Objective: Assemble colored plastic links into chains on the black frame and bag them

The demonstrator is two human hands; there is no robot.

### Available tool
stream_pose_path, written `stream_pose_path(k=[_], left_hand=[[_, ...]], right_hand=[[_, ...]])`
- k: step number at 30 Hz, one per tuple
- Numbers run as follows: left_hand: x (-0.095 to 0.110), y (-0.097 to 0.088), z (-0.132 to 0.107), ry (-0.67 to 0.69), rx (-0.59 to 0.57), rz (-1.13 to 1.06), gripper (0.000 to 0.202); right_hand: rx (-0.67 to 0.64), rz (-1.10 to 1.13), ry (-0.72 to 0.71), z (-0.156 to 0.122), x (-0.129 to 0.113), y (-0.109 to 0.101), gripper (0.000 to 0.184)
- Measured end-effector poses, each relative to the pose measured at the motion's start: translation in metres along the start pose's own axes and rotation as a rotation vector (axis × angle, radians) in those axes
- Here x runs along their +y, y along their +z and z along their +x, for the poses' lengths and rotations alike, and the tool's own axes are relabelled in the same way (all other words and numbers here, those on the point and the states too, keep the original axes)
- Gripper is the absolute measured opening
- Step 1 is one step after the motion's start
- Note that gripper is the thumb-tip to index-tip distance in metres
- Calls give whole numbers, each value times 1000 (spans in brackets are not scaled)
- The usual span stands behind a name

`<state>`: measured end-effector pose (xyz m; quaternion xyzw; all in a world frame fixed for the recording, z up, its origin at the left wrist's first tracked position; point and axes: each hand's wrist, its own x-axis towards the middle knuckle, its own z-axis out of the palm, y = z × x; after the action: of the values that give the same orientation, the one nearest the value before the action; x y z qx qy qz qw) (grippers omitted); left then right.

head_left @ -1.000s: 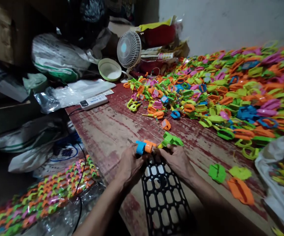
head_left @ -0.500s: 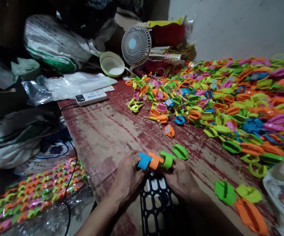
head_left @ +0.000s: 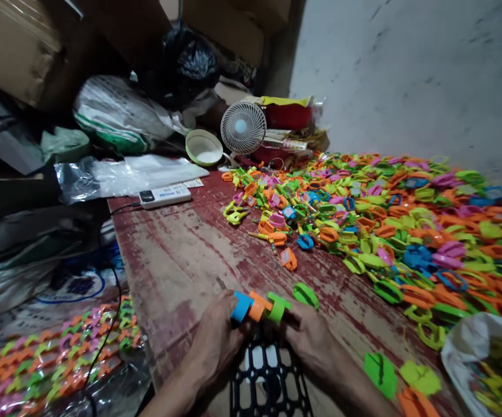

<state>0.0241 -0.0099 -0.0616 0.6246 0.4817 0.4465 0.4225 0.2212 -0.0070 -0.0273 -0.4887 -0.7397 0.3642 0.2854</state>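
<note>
My left hand (head_left: 216,335) is closed on the blue curved plastic piece (head_left: 242,307) at the left end of a short row. In the middle of the row is an orange curved piece (head_left: 258,307), with a green curved piece (head_left: 278,308) at the right end. The fingers of my right hand (head_left: 306,333) close on that green piece. Below the row, between my wrists, lies a black plastic grid rack (head_left: 270,373) with rounded openings. Another green loop-shaped piece (head_left: 306,295) lies just beyond my right hand. Some fingertips are hidden behind the pieces.
A big heap of colourful plastic pieces (head_left: 389,226) covers the right of the worn red table (head_left: 168,260). Loose pieces (head_left: 380,373) and a white sack (head_left: 457,347) are at front right. A fan (head_left: 242,127), bowl (head_left: 204,148) and power strip (head_left: 166,196) stand at the back.
The view has tilted upward, so the table and heap sit lower in the picture. Both hands keep their hold on the row, with little visible change in their grip.
</note>
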Motion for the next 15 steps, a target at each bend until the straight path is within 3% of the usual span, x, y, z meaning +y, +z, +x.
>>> stream_pose_path(k=[2, 4, 6, 8, 12, 15], left_hand=[[-3, -1, -1, 5, 11, 4, 16], [-2, -2, -3, -26, 11, 27, 14], [2, -4, -5, -70, 9, 56, 13], [8, -5, -5, -90, -1, 63, 13], [14, -7, -2, -59, -46, 71, 19], [11, -6, 1, -49, -23, 89, 18]], right_hand=[[-15, -94, 107, 17, -12, -18, 32], [97, -334, 219, 47, -22, -30, 36], [222, -670, 308, 84, -27, -32, 32], [273, -784, 392, 118, -27, -26, 27], [262, -749, 461, 157, -12, -15, 17], [245, -654, 444, 163, 2, -28, 16]])
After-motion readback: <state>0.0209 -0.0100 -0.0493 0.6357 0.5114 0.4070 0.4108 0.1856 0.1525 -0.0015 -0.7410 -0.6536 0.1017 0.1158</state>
